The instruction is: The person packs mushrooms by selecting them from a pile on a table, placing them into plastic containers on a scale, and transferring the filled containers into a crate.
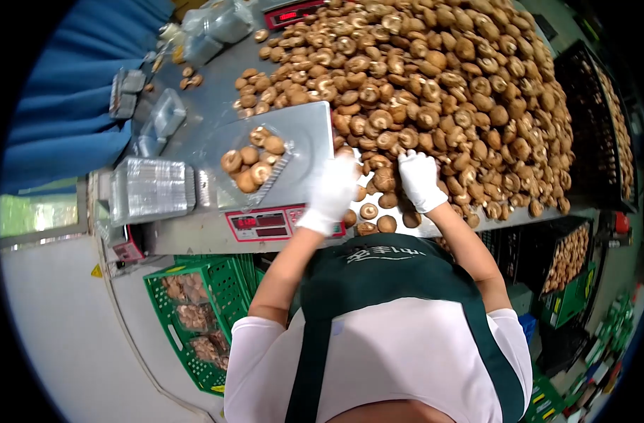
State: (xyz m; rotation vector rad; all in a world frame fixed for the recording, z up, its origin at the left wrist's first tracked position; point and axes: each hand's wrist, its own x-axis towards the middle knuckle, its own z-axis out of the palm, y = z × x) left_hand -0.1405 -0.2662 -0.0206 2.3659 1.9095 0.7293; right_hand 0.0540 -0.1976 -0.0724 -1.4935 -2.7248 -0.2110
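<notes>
My left hand (pixel 330 194), in a white glove and smeared by motion, is at the right edge of a scale's metal plate (pixel 309 134). Mushrooms lie close to its fingertips; its grip is too blurred to make out. On that plate rests a clear plastic tray (pixel 274 178) with several brown mushrooms (pixel 249 155) in it. My right hand (pixel 420 182), also gloved, is at the near edge of a large mushroom heap (pixel 435 77). Its fingers are bent and closed among the mushrooms, and what they hold is hidden. Loose mushrooms (pixel 368 211) lie between my hands.
Stacked clear trays (pixel 153 189) stand left of the scale, whose red display panel (pixel 265 223) faces me. Another scale (pixel 291 14) is at the back. Below the table is a green crate (pixel 188 324) with packed mushrooms. Black crates (pixel 597 120) stand on the right.
</notes>
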